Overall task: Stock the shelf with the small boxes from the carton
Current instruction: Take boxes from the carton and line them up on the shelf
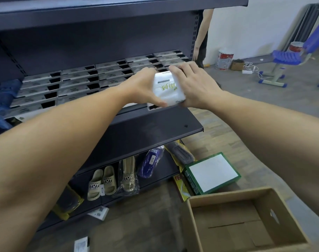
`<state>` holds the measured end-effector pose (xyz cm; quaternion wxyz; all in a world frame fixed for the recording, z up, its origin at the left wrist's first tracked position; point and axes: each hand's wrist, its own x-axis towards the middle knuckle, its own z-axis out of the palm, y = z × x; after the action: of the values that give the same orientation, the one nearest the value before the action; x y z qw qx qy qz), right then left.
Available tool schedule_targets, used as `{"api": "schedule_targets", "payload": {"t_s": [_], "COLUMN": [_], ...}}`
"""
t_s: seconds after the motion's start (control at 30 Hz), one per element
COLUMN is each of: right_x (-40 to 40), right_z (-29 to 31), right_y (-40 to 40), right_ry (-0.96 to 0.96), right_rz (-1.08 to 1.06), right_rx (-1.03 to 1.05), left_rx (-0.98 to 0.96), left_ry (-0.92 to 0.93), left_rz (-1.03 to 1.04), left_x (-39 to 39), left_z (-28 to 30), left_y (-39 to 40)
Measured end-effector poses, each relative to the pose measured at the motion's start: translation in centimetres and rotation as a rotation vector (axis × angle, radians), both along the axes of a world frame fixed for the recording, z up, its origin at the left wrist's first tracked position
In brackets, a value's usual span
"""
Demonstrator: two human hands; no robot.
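While both hands grip one small white box (168, 90), left hand (146, 86) and right hand (195, 84) clasping its sides, placement is in hand; box held over the shelf (155, 128) front, beside stocked rows (93, 79); carton (246, 220) appears empty; next, by my judgement: lower it flush.

Clutter on the floor and lower racks around the stocking spot

A pair of beige slides (102, 181) sits on the bottom rack beside a bagged beige slide (128, 176) and a bagged blue slipper (151, 161). On the floor lie a green-rimmed box with a white top (212, 172), a yellow package (182, 190) partly under it, and a small white carton (98, 212). Farther off, a blue chair (289, 57) stands near the wall, with a red-and-white paint can (225, 59), a small brown box (236, 64) and a white power strip (247, 71) just beside it. A person in dark trousers (203, 37) stands behind the rack.
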<state>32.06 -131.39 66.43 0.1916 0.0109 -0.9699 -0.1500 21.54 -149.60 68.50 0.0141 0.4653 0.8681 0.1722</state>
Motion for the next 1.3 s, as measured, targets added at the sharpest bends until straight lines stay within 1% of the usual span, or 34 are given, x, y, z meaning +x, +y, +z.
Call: {"api": "schedule_targets", "payload": {"t_s": [0.07,0.1,0.17,0.2,0.23,0.27,0.3,0.33,0.37,0.4,0.47,0.57,0.63,0.67,0.7,0.77,0.8,0.83,0.87,0.9,0.97,1.0,1.03,1.07,1.1,1.13,1.23,1.3], "right_x": [-0.1,-0.1,-0.1,0.0,0.1,0.2,0.3,0.5,0.6,0.9,1.7,1.6,1.1,1.1,1.3,1.7,1.9,1.9,1.8,1.8,1.4,1.1,0.7,0.2,-0.3,-0.7,-1.0,-1.0], "right_z": [0.3,0.5,0.7,0.6,0.3,-0.2,-0.5,-0.6,-0.6,-0.4,0.4,1.9,2.1,1.9,1.8,1.4,1.3,1.0,0.9,0.9,1.1,1.2,1.2,1.0,0.6,0.1,-1.3,-1.6], "right_y": [-0.3,-0.6,-0.9,-0.8,-0.7,-0.6,-0.5,-0.4,-0.3,-0.1,-0.1,-0.2,-0.1,0.2,0.4,1.1,1.7,2.1,2.4,2.4,1.7,1.0,0.0,-1.0,-1.8,-2.4,-2.6,-2.3], "right_ry": [-0.078,-0.087,-0.037,-0.005,0.034,0.064,0.092,0.100,0.070,-0.003,-0.123,-0.166,-0.228,-0.216,-0.182,-0.113,-0.110,-0.138,-0.168,-0.171,-0.119,-0.081,-0.084,-0.125,-0.176,-0.199,-0.145,-0.102], "right_rz": [-0.062,-0.071,-0.077,-0.085,-0.098,-0.123,-0.142,-0.146,-0.127,-0.102,-0.061,0.036,0.046,0.028,0.002,-0.017,-0.021,-0.035,-0.068,-0.116,-0.194,-0.184,-0.147,-0.109,-0.085,-0.076,-0.103,-0.111], "right_rx": [-0.045,-0.047,-0.059,-0.090,-0.162,-0.283,-0.434,-0.579,-0.683,-0.736,-0.752,-0.816,-0.820,-0.874,-0.987,-1.249,-1.361,-1.428,-1.410,-1.258,-0.730,-0.501,-0.322,-0.194,-0.129,-0.124,-0.235,-0.227], "left_rx": [-0.013,-0.006,0.062,0.132,0.225,0.321,0.376,0.375,0.358,0.374,0.392,0.263,0.268,0.292,0.297,0.227,0.189,0.163,0.167,0.177,0.158,0.132,0.109,0.104,0.114,0.129,0.152,0.139], "left_ry": [0.134,0.161,0.123,0.040,-0.109,-0.295,-0.466,-0.591,-0.642,-0.650,-0.604,-0.472,-0.490,-0.503,-0.523,-0.555,-0.535,-0.515,-0.493,-0.457,-0.362,-0.306,-0.268,-0.243,-0.234,-0.230,-0.221,-0.211], "left_rz": [-0.003,-0.012,-0.023,-0.015,0.011,0.053,0.091,0.099,0.081,0.071,0.084,0.027,0.036,0.054,0.060,0.026,0.002,0.009,0.023,0.044,0.072,0.079,0.088,0.087,0.069,0.052,0.065,0.094], "left_x": [0.5,0.5,0.5,0.4,0.5,0.6,0.8,0.9,1.0,0.9,1.0,1.4,1.8,1.8,1.8,1.4,1.2,1.0,1.0,0.8,0.8,0.9,0.9,1.0,1.0,0.9,0.5,0.0], "left_z": [-0.5,-0.7,-0.9,-1.0,-0.8,-0.7,-0.6,-0.6,-0.6,-0.6,-0.3,-0.3,-0.6,-0.7,-0.8,-1.2,-1.3,-1.4,-1.3,-1.3,-1.3,-1.2,-1.3,-1.3,-1.4,-1.5,-1.9,-2.1], "left_y": [0.1,0.1,0.0,-0.1,-0.1,-0.2,-0.2,-0.2,-0.1,0.0,0.2,0.7,1.1,1.1,1.0,0.4,-0.1,-0.5,-0.7,-0.6,-0.1,0.3,0.6,0.9,1.1,1.2,1.1,0.9]}}
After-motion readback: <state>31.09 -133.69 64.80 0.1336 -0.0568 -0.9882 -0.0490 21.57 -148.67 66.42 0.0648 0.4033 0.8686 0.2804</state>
